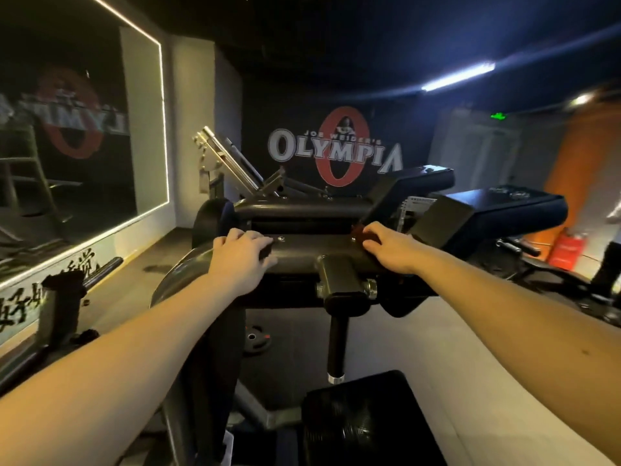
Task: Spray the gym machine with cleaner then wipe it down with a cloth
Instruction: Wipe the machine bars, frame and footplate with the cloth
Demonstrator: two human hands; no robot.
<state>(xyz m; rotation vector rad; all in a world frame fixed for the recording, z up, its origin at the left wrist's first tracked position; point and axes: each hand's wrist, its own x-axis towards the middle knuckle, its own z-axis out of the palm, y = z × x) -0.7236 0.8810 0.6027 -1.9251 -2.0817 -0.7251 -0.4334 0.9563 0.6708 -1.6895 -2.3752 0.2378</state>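
Far left: one wall mirror with a lit white edge (162,129). Not part of the job.

Next, the left hand (240,255) sits on the left end of the dark grey metal crossbeam (312,252) of the gym machine. Its fingers are bent with the thumb beneath, closed on a small dark object (266,253) that I cannot identify.

The crossbeam's long axis runs left to right, spanning the gap between the two hands.

The right hand (391,247) is at the beam's right end, fingers curled and clamped on a dark red cloth (363,233) pressed against the metal.

Judgement: wiping is the step in hand. The bare beam lies to the left of the right hand's fingers, so the stroke should run along the axis toward the left hand.

Count: two hands, one cloth, one beam, two black padded rests (504,210) to the right. No spray bottle in view.
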